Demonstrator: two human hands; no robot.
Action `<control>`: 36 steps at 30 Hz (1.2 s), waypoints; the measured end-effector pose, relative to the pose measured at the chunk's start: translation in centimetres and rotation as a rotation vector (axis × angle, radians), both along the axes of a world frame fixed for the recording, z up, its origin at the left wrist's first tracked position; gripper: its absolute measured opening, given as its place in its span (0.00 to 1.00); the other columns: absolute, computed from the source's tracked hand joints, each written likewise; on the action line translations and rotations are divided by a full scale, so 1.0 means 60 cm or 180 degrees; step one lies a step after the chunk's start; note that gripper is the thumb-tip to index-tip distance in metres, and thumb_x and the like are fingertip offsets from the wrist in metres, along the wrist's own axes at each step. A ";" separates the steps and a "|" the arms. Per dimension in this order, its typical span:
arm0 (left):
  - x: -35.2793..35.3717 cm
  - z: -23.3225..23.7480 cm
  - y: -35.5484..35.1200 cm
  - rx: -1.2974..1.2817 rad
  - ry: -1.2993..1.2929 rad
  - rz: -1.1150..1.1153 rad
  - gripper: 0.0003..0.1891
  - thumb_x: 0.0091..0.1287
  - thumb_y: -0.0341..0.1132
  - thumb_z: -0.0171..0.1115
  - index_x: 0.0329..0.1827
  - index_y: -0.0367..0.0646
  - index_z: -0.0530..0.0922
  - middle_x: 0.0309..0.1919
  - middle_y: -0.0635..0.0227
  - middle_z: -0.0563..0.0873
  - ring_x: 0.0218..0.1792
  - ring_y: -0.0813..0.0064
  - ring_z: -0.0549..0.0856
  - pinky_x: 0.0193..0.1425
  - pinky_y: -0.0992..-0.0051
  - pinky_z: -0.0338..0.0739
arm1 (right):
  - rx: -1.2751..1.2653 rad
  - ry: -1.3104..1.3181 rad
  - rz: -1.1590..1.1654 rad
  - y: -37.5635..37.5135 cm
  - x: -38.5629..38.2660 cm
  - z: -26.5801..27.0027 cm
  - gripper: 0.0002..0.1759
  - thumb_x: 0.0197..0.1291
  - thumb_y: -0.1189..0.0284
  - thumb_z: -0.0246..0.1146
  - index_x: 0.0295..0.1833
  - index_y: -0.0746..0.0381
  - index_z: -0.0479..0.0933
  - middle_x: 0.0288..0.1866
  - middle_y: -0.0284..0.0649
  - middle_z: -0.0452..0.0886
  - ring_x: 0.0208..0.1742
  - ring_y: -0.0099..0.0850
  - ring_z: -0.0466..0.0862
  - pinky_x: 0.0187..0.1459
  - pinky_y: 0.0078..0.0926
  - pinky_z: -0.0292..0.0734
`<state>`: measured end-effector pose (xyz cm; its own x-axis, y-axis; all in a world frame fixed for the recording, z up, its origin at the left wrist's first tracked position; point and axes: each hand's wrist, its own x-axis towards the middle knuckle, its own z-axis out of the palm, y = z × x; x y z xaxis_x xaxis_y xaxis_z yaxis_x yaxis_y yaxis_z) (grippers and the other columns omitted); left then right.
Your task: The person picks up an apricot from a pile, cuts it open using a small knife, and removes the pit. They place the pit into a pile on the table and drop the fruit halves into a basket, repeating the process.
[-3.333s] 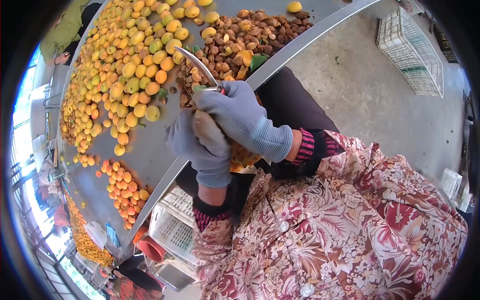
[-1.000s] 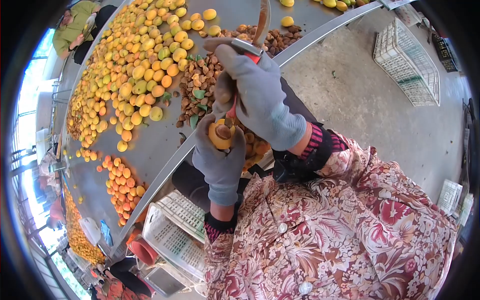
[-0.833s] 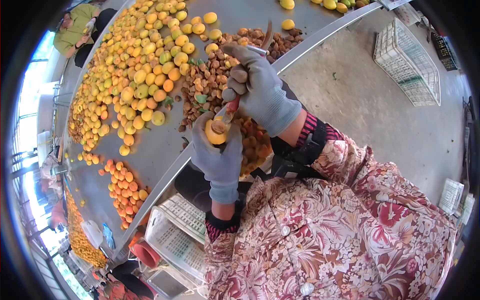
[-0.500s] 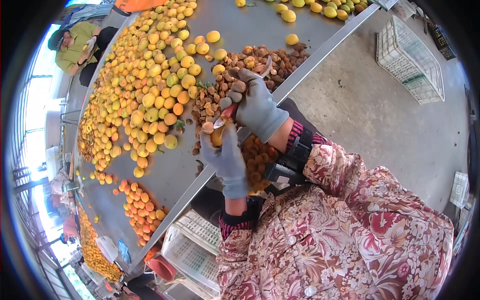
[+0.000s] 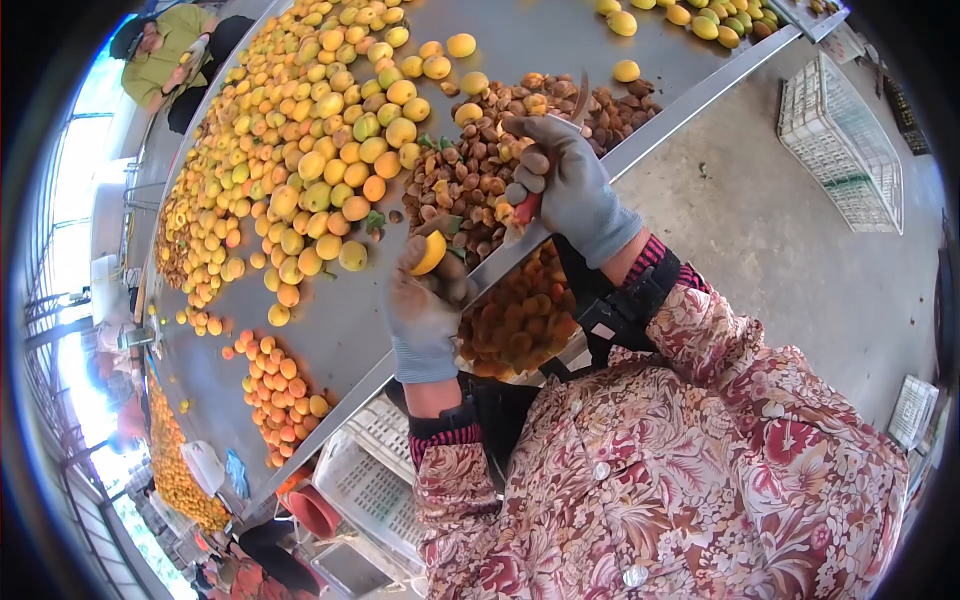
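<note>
Your left hand [image 5: 425, 300], curled around the apricot half [image 5: 430, 252] at the surface [image 5: 340, 320] edge, sits close to the knife [image 5: 527, 207] gripped tight in your right hand [image 5: 570, 185], so a slippery glove could mean a cut.

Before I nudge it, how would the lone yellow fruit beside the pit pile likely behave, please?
The lone fruit is round on a smooth metal table, so it would probably roll, though the raised rim may stop it. The cut half in the left hand looks soft-fleshed, so hard grips likely bruise.
</note>
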<state>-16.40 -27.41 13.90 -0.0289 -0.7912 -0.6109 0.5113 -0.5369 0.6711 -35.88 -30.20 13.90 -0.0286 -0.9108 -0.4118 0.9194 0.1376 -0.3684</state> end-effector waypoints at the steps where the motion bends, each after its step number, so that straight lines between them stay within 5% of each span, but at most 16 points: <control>1: -0.003 -0.005 0.006 -0.0873 -0.0599 -0.0420 0.18 0.66 0.40 0.51 0.51 0.34 0.75 0.26 0.70 0.78 0.19 0.80 0.74 0.22 0.76 0.70 | -0.0019 0.0020 0.0106 0.003 0.003 -0.002 0.15 0.66 0.66 0.51 0.51 0.63 0.73 0.17 0.25 0.56 0.19 0.21 0.58 0.28 0.25 0.62; 3: 0.016 0.002 0.032 -0.2395 -0.1193 -0.1474 0.15 0.64 0.31 0.53 0.52 0.39 0.77 0.43 0.66 0.81 0.33 0.80 0.80 0.35 0.78 0.76 | -0.0234 0.0163 0.0250 0.012 0.007 -0.010 0.16 0.67 0.65 0.51 0.52 0.64 0.73 0.18 0.25 0.57 0.19 0.20 0.57 0.27 0.23 0.61; 7: 0.027 -0.005 0.104 -0.2151 -0.2202 -0.2291 0.17 0.61 0.29 0.56 0.54 0.43 0.77 0.46 0.63 0.81 0.34 0.80 0.80 0.36 0.80 0.75 | -0.0414 0.0226 0.0512 0.021 -0.002 -0.018 0.18 0.68 0.64 0.50 0.55 0.65 0.72 0.19 0.24 0.54 0.20 0.18 0.56 0.25 0.19 0.57; 9: 0.040 -0.009 0.126 -0.2159 -0.3708 -0.2782 0.18 0.59 0.30 0.58 0.54 0.43 0.76 0.44 0.59 0.82 0.43 0.63 0.82 0.49 0.69 0.76 | -0.0424 0.0294 0.0641 0.019 -0.003 -0.021 0.19 0.68 0.64 0.50 0.55 0.66 0.72 0.19 0.24 0.54 0.20 0.18 0.56 0.25 0.19 0.56; 10: 0.047 -0.005 0.128 -0.2145 -0.3723 -0.2773 0.18 0.59 0.30 0.58 0.54 0.43 0.76 0.44 0.59 0.82 0.43 0.63 0.82 0.49 0.69 0.76 | -0.0435 0.0370 0.0747 0.018 -0.003 -0.022 0.19 0.69 0.63 0.50 0.56 0.66 0.72 0.19 0.24 0.54 0.20 0.18 0.55 0.25 0.19 0.56; 12: 0.071 0.012 0.120 -0.2314 -0.3705 -0.2227 0.17 0.60 0.30 0.59 0.53 0.41 0.77 0.39 0.64 0.83 0.27 0.83 0.78 0.30 0.79 0.73 | -0.0600 0.0368 0.0751 0.022 -0.005 -0.025 0.19 0.69 0.64 0.49 0.56 0.66 0.72 0.20 0.24 0.55 0.20 0.18 0.55 0.25 0.18 0.56; 16: 0.168 0.006 0.036 -0.1905 -0.4087 -0.1304 0.14 0.64 0.30 0.56 0.52 0.40 0.78 0.30 0.67 0.82 0.25 0.85 0.77 0.28 0.81 0.71 | -0.1016 -0.0089 0.0961 0.019 -0.017 -0.037 0.14 0.68 0.67 0.51 0.48 0.66 0.74 0.19 0.27 0.61 0.19 0.20 0.61 0.27 0.21 0.64; 18: 0.204 0.028 -0.009 -0.0859 -0.3930 -0.1210 0.14 0.62 0.31 0.55 0.51 0.43 0.77 0.38 0.58 0.84 0.38 0.57 0.82 0.45 0.65 0.76 | -0.0933 -0.0091 0.1018 0.040 -0.018 -0.018 0.15 0.69 0.66 0.49 0.50 0.66 0.73 0.19 0.28 0.62 0.19 0.21 0.62 0.26 0.23 0.65; 19: 0.228 0.018 -0.037 -0.0868 -0.3940 -0.1203 0.14 0.62 0.31 0.55 0.51 0.43 0.77 0.38 0.58 0.84 0.38 0.57 0.82 0.45 0.65 0.76 | -0.0897 0.0042 0.1056 0.043 -0.018 -0.014 0.16 0.70 0.65 0.47 0.51 0.67 0.73 0.19 0.30 0.63 0.19 0.22 0.64 0.25 0.24 0.67; 21: 0.289 -0.036 -0.084 -0.1792 -0.5985 -0.1092 0.20 0.60 0.29 0.54 0.57 0.45 0.73 0.47 0.54 0.81 0.46 0.53 0.79 0.51 0.61 0.74 | -0.0916 0.0089 0.1072 0.049 -0.017 -0.013 0.17 0.71 0.65 0.47 0.51 0.67 0.73 0.19 0.30 0.64 0.19 0.22 0.65 0.25 0.25 0.68; 22: 0.315 -0.051 -0.106 -0.1801 -0.5988 -0.1083 0.20 0.60 0.29 0.54 0.57 0.45 0.73 0.47 0.54 0.81 0.46 0.53 0.79 0.51 0.61 0.74 | -0.0933 0.0144 0.1088 0.051 -0.016 -0.011 0.17 0.71 0.65 0.47 0.51 0.68 0.72 0.19 0.30 0.64 0.19 0.23 0.66 0.25 0.25 0.68; 24: 0.376 -0.087 -0.155 -0.1608 -0.6647 -0.0786 0.26 0.58 0.30 0.53 0.63 0.48 0.68 0.55 0.51 0.76 0.51 0.49 0.75 0.57 0.57 0.70 | -0.0944 0.0228 0.1082 0.054 -0.013 -0.006 0.19 0.71 0.65 0.46 0.52 0.69 0.72 0.19 0.30 0.64 0.19 0.24 0.66 0.25 0.26 0.69; 25: 0.477 -0.142 -0.194 -0.0708 -0.7937 -0.1237 0.27 0.60 0.33 0.53 0.65 0.50 0.67 0.58 0.52 0.74 0.53 0.48 0.75 0.58 0.56 0.69 | -0.0891 0.0264 0.1050 0.055 -0.012 -0.003 0.19 0.71 0.64 0.46 0.53 0.69 0.72 0.19 0.30 0.64 0.18 0.24 0.66 0.25 0.26 0.69; 29: 0.456 -0.034 -0.156 -0.0610 -0.6270 0.0002 0.26 0.65 0.39 0.50 0.68 0.52 0.64 0.62 0.55 0.72 0.57 0.52 0.74 0.59 0.58 0.69 | -0.0845 0.0112 0.1173 0.051 -0.015 -0.010 0.20 0.71 0.64 0.45 0.54 0.70 0.72 0.18 0.30 0.63 0.18 0.23 0.65 0.25 0.25 0.68; 31: 0.430 0.008 -0.143 0.0050 -0.3750 0.0306 0.25 0.70 0.46 0.46 0.70 0.54 0.62 0.65 0.59 0.70 0.61 0.59 0.73 0.58 0.62 0.70 | -0.0882 0.0040 0.1234 0.057 -0.018 0.001 0.21 0.71 0.64 0.45 0.55 0.70 0.72 0.17 0.30 0.63 0.17 0.23 0.64 0.23 0.25 0.67; 36: 0.465 -0.022 -0.231 0.0030 -0.3825 -0.0045 0.28 0.70 0.52 0.46 0.71 0.54 0.62 0.65 0.58 0.69 0.58 0.60 0.75 0.57 0.64 0.72 | -0.0805 -0.0046 0.1165 0.054 -0.012 0.010 0.21 0.71 0.63 0.45 0.55 0.69 0.73 0.15 0.31 0.62 0.13 0.23 0.62 0.21 0.24 0.66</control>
<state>11.52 -41.26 12.56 0.5547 -0.7907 -0.2592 -0.4445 -0.5449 0.7109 -36.59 -26.94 14.52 0.3186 -0.9320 -0.1728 0.8321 0.3623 -0.4199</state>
